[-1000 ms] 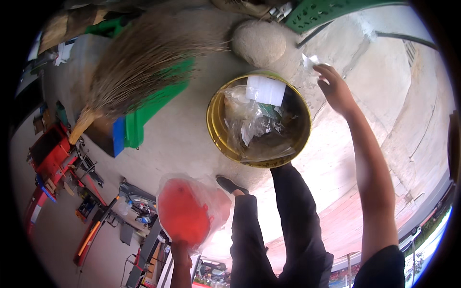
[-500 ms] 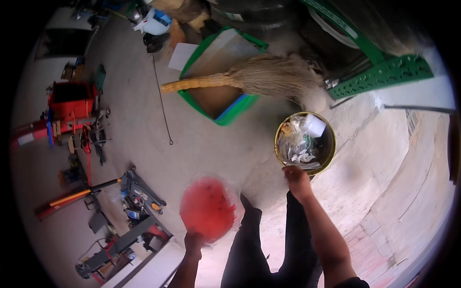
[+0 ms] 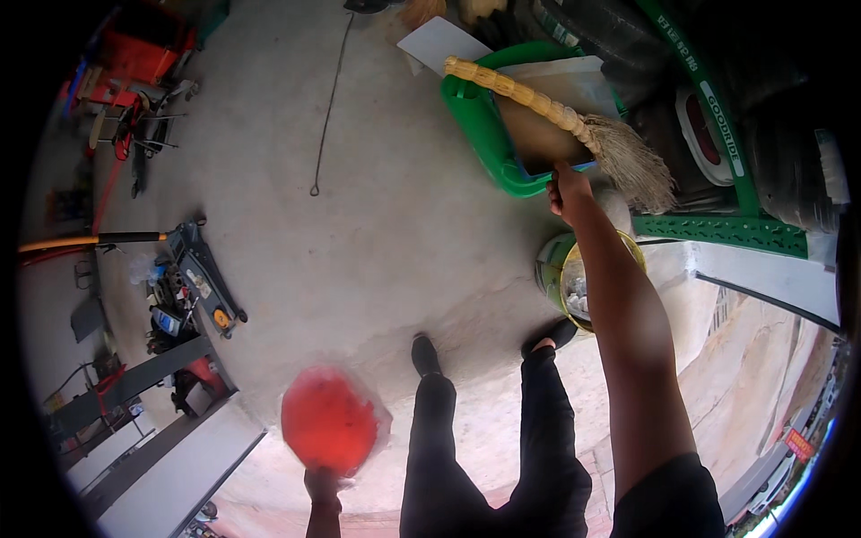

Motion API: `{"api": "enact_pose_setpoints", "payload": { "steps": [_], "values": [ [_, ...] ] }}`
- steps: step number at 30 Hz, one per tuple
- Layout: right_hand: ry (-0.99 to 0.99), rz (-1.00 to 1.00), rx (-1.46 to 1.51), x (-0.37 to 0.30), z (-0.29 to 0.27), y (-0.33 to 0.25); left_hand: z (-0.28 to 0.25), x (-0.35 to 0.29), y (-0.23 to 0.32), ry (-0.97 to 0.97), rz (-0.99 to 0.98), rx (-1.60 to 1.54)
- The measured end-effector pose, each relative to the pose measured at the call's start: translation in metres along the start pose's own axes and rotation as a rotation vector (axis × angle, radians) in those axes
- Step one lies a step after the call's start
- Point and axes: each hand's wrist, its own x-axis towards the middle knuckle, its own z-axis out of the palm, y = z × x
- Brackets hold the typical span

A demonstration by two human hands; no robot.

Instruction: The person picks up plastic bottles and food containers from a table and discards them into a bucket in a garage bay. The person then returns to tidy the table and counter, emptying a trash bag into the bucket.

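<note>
My left hand [image 3: 322,487], low in the view, is closed on the edge of a red round container [image 3: 330,420] with clear plastic film around its rim. My right arm stretches forward past a bucket [image 3: 549,266] with a yellow rim and rubbish inside, partly covering it. Its hand [image 3: 570,193] has curled fingers beside the near rim of a green tub [image 3: 475,125]; whether anything is in them is hidden. A straw broom [image 3: 628,161] with a bound yellow handle lies across the tub, over a brown board [image 3: 538,134].
Behind the tub are tyres [image 3: 596,31] and a green metal rack [image 3: 717,231]. A thin metal rod [image 3: 332,99] lies on the concrete floor. At left stand a floor jack [image 3: 202,278] and red equipment [image 3: 134,58]. My feet are beside the bucket.
My right hand has left the bucket's rim and reached forward to the green tub and broom. My left hand has carried the red container lower and left. The view has shifted.
</note>
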Motion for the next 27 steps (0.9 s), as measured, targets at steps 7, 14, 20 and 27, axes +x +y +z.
{"api": "enact_pose_setpoints", "payload": {
  "steps": [7, 14, 20, 27],
  "values": [
    [0.139, -0.197, 0.016, -0.026, -0.030, 0.043, -0.076, 0.066, -0.056, 0.029, -0.120, -0.169],
    [0.290, -0.351, -0.044, -0.105, -0.159, 0.195, -0.071, 0.073, -0.012, -0.148, -0.027, -0.086],
    [0.271, -0.179, -0.107, -0.115, -0.233, 0.258, -0.036, 0.064, 0.014, -0.171, 0.084, -0.091],
    [0.361, -0.142, -0.453, -0.061, -0.272, 0.305, 0.044, 0.009, 0.046, -0.242, 0.141, -0.016]
  ]
}}
